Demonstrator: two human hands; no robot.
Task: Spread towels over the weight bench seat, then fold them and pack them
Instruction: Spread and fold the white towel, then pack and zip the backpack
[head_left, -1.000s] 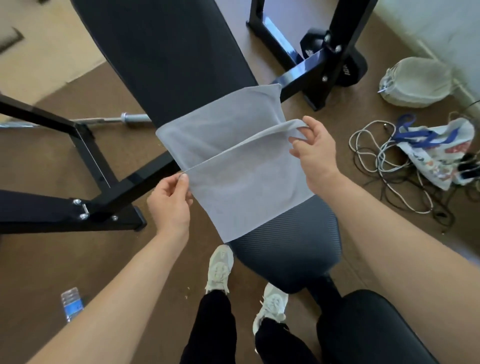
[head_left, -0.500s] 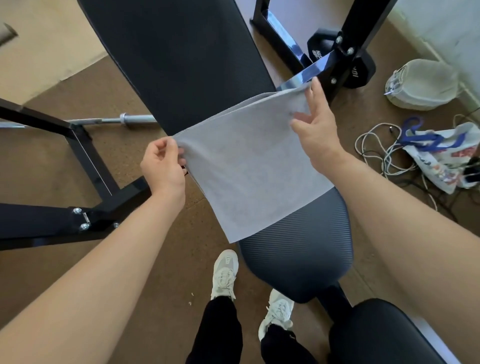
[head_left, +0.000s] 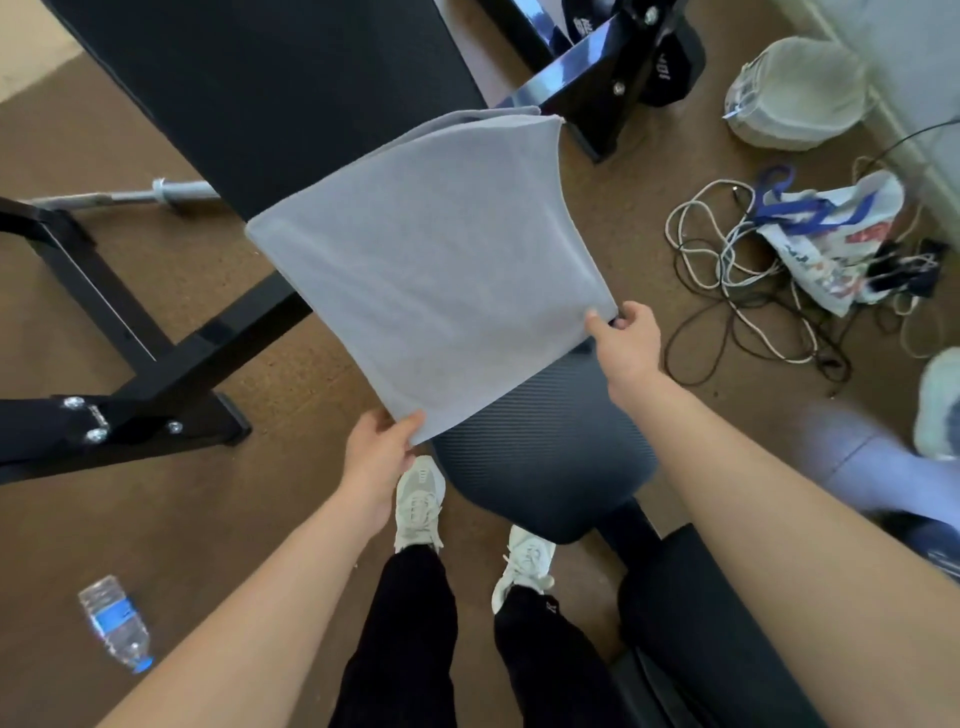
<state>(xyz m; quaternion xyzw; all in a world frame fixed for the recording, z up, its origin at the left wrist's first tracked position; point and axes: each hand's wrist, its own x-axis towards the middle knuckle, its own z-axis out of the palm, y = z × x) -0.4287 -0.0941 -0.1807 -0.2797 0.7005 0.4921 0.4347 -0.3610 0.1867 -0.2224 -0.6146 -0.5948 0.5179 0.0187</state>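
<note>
A light grey towel (head_left: 431, 260), folded in half, lies across the black weight bench where the back pad (head_left: 270, 88) meets the ribbed seat (head_left: 545, 457). My left hand (head_left: 382, 452) pinches the towel's near left corner. At the near right corner my right hand (head_left: 626, 338) pinches the edge. The towel's far folded edge rests on the back pad, and the seat's near end shows below it.
Black rack legs (head_left: 156, 364) stand at the left, with a barbell end (head_left: 156, 189) behind. A water bottle (head_left: 117, 623) lies on the brown floor. At the right are tangled cables (head_left: 737, 291), a printed bag (head_left: 841, 244), a white bag (head_left: 795, 93) and another person's shoe (head_left: 940, 405).
Both hands carried the towel's near edge over to the far edge, folding it in half. They then let go and came back to grip the new near corners.
</note>
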